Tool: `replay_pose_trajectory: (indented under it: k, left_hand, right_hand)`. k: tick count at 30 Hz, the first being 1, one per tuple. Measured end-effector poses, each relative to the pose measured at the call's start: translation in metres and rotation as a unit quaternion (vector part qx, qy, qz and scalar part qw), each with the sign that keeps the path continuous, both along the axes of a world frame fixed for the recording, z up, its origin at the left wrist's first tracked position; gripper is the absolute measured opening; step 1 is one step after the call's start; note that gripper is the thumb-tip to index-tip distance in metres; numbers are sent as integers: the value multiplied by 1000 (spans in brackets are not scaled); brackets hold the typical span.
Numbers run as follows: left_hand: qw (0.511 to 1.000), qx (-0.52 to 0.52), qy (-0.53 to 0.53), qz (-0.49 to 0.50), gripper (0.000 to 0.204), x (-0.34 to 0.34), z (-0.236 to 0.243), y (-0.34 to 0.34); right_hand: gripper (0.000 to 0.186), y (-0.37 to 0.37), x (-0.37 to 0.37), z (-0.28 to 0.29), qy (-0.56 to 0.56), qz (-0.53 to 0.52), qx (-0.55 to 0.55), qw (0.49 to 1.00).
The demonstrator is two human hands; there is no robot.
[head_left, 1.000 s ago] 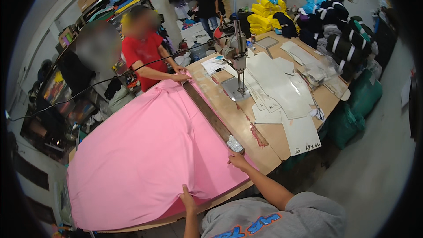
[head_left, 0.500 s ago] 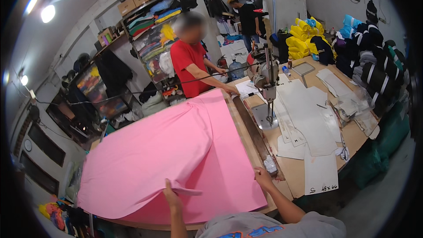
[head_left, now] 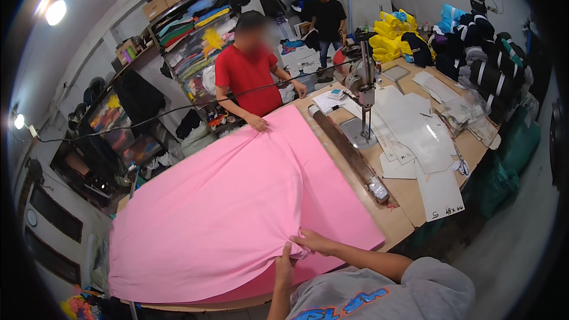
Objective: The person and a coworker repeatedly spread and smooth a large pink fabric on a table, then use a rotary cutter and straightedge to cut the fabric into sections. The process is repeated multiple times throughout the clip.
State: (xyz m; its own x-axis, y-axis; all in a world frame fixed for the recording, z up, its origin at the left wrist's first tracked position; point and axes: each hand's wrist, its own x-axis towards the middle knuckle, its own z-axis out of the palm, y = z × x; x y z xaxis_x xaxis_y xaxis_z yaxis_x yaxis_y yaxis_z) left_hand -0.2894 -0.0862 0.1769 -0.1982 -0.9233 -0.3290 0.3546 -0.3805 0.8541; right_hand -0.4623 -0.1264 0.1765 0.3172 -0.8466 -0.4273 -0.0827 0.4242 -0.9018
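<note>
A large sheet of pink fabric covers the left part of the table, its upper layer folded over another pink layer that shows along the right side. At the near edge of the fold, my left hand grips the upper layer from below, thumb on top. Close beside it, my right hand pinches the same edge, where the cloth bunches into creases. Across the table, a co-worker in a red shirt has one hand on the fabric's far edge.
Right of the fabric stands an upright cutting machine beside a long brown bar. White pattern pieces and scissors lie farther right. Dark rolls and yellow bundles are piled behind. A second person stands in the background.
My right hand has left the right side of the lower layer and joined my left at the fold. The upper layer has shifted right. The co-worker's hand has moved onto the cloth.
</note>
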Motion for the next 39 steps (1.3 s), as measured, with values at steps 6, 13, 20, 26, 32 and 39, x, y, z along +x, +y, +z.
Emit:
replay_pose_trajectory:
  k: [6,13,20,26,32,39]
  left_hand:
    - [985,141,87,-41,41,51,-24,-7]
    - [950,64,13,304,62,187,-81,-33]
    - [856,-35,-35,515,71,344,-64,-51]
    - [822,-51,-99,559,79,276,-31,-33]
    - [813,-44,-129,565,84,176,41,-39]
    - [860,-111,-184,462,83,123,-6,-27]
  right_hand:
    - [45,31,8,8,122,-141,-174,967]
    - [39,75,-25,59,149,-224,-209,940]
    - [49,110,-52,21,183,-131,-175,959]
    - [61,114,-70,-2,193,-132,-141,962]
    - [58,89,-83,12,172,-151,-209,951]
    - [50,54,-75,1,165,-81,-243,953]
